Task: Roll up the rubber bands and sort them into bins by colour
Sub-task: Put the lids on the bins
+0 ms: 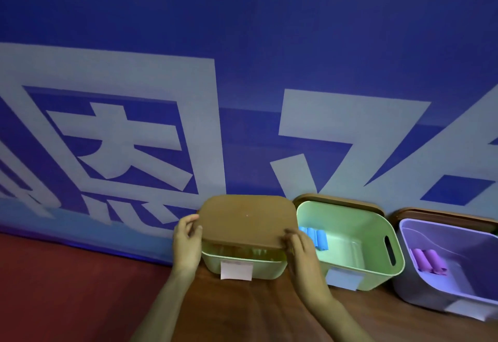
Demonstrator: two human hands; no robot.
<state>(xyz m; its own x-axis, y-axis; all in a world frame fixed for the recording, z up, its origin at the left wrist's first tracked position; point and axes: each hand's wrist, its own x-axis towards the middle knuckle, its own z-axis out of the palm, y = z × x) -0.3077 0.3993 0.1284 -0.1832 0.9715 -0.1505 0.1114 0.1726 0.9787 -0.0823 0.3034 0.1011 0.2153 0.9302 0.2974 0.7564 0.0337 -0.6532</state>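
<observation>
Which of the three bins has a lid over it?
The leftmost bin: left hand and right hand hold a brown lid over it. The green bin and purple bin stand open.

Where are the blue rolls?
In the head view, right of centre, the blue rolls lie inside the green bin by its left wall, between the brown lid and the purple bin.

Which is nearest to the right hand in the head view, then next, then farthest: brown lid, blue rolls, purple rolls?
1. brown lid, held by the right hand.
2. blue rolls, just right, in green bin.
3. purple rolls, far right.
</observation>
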